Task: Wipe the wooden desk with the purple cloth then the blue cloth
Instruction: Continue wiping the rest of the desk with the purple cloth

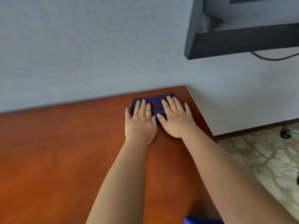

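Observation:
The purple cloth (155,103) lies folded near the far right corner of the wooden desk (56,151), close to the wall. My left hand (140,122) presses flat on the cloth's left part with straight fingers. My right hand (175,118) presses flat on its right part, fingers spread. Both palms lie partly on the desk behind the cloth. A corner of the blue cloth (199,220) shows at the bottom edge, under my right forearm.
A grey wall (97,54) runs along the desk's far edge. A dark wall-mounted shelf (242,42) with a cable hangs at upper right. The desk's right edge drops to a patterned carpet (267,159).

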### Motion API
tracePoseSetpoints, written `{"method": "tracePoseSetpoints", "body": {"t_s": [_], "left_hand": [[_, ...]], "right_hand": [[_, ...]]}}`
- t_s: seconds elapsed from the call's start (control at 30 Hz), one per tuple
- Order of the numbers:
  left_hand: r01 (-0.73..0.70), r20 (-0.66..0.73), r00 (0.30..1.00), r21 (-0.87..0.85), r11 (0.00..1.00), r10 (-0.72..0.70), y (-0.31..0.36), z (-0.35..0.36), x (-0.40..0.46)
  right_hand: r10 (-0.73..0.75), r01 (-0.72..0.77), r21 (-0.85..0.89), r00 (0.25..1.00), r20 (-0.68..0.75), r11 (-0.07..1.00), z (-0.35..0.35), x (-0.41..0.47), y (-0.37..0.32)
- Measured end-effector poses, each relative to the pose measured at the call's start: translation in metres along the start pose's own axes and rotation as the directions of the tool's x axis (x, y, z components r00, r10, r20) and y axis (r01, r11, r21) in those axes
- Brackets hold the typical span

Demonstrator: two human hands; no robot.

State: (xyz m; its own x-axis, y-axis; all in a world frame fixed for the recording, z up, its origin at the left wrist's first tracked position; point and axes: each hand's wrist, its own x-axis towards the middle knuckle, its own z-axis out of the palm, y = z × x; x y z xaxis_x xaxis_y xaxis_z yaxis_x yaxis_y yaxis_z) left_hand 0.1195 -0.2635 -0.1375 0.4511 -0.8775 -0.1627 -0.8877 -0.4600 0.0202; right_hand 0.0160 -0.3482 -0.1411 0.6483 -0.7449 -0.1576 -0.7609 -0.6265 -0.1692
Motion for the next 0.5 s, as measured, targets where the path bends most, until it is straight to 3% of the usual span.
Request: {"method": "tracePoseSetpoints", "body": {"t_s": [0.23, 0.5], "left_hand": [[0.014, 0.028, 1.000, 0.008, 1.000, -0.015, 0.018, 0.004, -0.035], [-0.028, 0.025, 0.999, 0.006, 1.000, 0.028, 0.021, 0.001, -0.012]], "right_hand": [[-0.028, 0.028, -0.001, 1.000, -0.003, 1.000, 0.005, -0.040, 0.010], [-0.034, 0.035, 0.015, 0.998, -0.043, 0.999, 0.003, -0.022, 0.024]]}}
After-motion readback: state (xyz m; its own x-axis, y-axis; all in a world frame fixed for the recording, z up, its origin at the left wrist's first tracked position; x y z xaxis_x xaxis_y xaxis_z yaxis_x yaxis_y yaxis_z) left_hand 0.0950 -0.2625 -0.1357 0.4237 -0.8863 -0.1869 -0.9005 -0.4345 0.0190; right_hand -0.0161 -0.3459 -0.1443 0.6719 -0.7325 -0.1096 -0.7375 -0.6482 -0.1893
